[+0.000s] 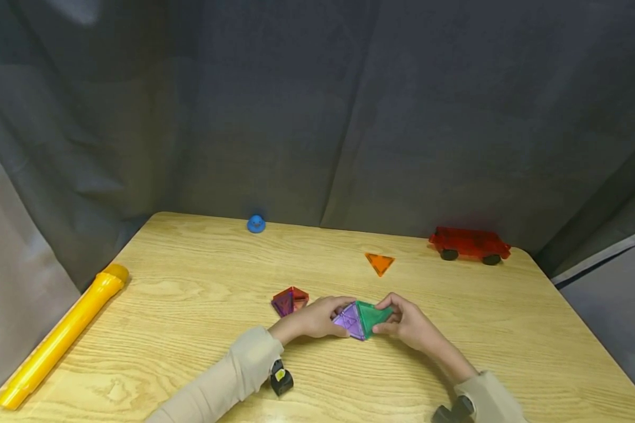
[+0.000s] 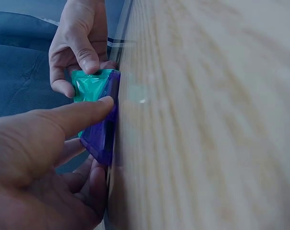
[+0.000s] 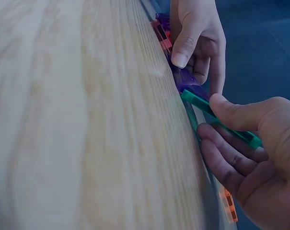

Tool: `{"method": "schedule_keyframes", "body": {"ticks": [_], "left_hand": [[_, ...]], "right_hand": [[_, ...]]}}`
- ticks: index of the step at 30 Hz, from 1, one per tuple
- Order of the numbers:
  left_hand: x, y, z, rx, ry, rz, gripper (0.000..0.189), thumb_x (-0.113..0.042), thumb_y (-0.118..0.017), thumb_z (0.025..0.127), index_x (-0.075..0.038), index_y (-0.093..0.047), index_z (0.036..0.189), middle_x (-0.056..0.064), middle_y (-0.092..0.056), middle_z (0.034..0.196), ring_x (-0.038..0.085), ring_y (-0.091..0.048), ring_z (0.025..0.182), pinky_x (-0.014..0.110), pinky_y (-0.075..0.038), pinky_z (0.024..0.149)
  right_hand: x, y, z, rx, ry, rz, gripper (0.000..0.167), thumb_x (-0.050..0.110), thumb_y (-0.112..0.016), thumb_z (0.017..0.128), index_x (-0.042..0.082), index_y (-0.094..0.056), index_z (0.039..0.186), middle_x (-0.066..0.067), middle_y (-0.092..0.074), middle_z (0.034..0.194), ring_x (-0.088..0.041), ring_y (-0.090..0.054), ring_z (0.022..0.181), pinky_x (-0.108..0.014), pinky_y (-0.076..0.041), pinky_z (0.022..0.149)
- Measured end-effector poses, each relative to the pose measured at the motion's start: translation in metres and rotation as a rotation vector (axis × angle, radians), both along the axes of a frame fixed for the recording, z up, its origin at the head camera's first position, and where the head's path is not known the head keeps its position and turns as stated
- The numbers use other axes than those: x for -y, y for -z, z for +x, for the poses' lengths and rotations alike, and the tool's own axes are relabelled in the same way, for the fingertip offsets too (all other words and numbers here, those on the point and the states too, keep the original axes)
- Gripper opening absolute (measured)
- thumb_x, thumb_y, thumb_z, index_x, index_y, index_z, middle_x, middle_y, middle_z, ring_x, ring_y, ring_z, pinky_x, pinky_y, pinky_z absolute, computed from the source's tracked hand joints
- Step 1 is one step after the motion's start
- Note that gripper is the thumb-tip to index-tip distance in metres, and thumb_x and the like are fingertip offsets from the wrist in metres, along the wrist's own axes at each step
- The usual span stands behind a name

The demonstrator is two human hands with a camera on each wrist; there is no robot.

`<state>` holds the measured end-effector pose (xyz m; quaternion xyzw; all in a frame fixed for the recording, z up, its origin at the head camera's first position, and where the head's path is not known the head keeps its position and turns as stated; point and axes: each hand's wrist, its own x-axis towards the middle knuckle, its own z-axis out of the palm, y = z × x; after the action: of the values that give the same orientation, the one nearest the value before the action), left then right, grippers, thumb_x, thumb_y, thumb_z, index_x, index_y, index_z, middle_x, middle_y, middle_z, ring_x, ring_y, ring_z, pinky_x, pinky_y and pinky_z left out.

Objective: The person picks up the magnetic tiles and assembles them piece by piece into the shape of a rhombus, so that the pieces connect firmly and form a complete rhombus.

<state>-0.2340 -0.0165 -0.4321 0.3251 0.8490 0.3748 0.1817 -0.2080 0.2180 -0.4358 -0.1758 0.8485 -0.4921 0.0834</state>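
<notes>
Your left hand (image 1: 317,318), partly curled, pinches a purple piece (image 1: 350,321); your right hand (image 1: 408,324), also partly curled, pinches a green piece (image 1: 369,319). The two touch side by side, between your hands, over the desk (image 1: 190,258).

The left hand (image 2: 37,158) pinches an angular, translucent purple plastic piece (image 2: 98,142), which touches an angular, translucent green plastic piece (image 2: 88,87) gripped by the right hand (image 2: 81,45). Beside them spreads a pale wood-grained tabletop (image 2: 207,115); dark bluish cloth (image 2: 17,79) lies opposite.
</notes>
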Motion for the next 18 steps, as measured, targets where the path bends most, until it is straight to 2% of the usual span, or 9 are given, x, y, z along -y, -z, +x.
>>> {"method": "schedule_keyframes", "body": {"ticks": [4, 6, 11, 13, 18], "left_hand": [[0.0002, -0.0013, 0.0016, -0.016, -0.002, -0.031, 0.070, -0.014, -0.073, 0.084, -0.005, -0.038, 0.145, 0.008, -0.061, 0.113, 0.013, -0.057, 0.094, 0.022, -0.045, 0.081], [0.0004, -0.0020, 0.0030, -0.037, -0.005, -0.065, 0.073, -0.019, -0.075, 0.083, -0.007, -0.038, 0.145, 0.009, -0.059, 0.121, 0.017, -0.055, 0.105, 0.027, -0.044, 0.089], [0.0018, -0.0024, 0.0052, -0.055, -0.006, -0.099, 0.079, -0.023, -0.077, 0.081, -0.009, -0.035, 0.146, 0.011, -0.045, 0.142, 0.030, -0.040, 0.129, 0.043, -0.032, 0.107], [0.0023, -0.0016, 0.0047, -0.040, -0.009, -0.082, 0.078, -0.021, -0.076, 0.082, -0.010, -0.034, 0.146, 0.012, -0.045, 0.142, 0.031, -0.039, 0.129, 0.045, -0.031, 0.107], [0.0034, 0.0004, 0.0032, -0.001, -0.018, -0.064, 0.069, -0.020, -0.074, 0.084, -0.016, -0.037, 0.141, 0.009, -0.057, 0.127, 0.026, -0.045, 0.118, 0.039, -0.036, 0.100]], "right_hand": [[-0.0008, 0.0002, -0.0006, -0.014, -0.014, 0.060, 0.048, 0.005, -0.075, 0.079, -0.002, -0.052, 0.120, -0.011, -0.058, 0.086, -0.011, -0.055, 0.067, -0.021, -0.046, 0.055], [-0.0010, -0.0001, -0.0006, -0.023, -0.023, 0.100, 0.055, 0.010, -0.077, 0.078, -0.001, -0.052, 0.126, -0.010, -0.060, 0.088, -0.011, -0.055, 0.069, -0.022, -0.046, 0.056], [0.0003, -0.0012, -0.0007, -0.061, -0.049, 0.155, 0.059, 0.015, -0.080, 0.074, -0.002, -0.055, 0.124, -0.011, -0.062, 0.098, -0.012, -0.055, 0.076, -0.023, -0.048, 0.061], [0.0008, -0.0013, -0.0008, -0.080, -0.055, 0.167, 0.058, 0.014, -0.081, 0.073, -0.003, -0.057, 0.122, -0.011, -0.063, 0.097, -0.012, -0.055, 0.078, -0.023, -0.049, 0.063], [0.0004, 0.0005, -0.0018, -0.097, -0.046, 0.202, 0.056, 0.014, -0.081, 0.073, -0.002, -0.059, 0.121, -0.008, -0.064, 0.097, -0.015, -0.057, 0.084, -0.023, -0.049, 0.067]]}}
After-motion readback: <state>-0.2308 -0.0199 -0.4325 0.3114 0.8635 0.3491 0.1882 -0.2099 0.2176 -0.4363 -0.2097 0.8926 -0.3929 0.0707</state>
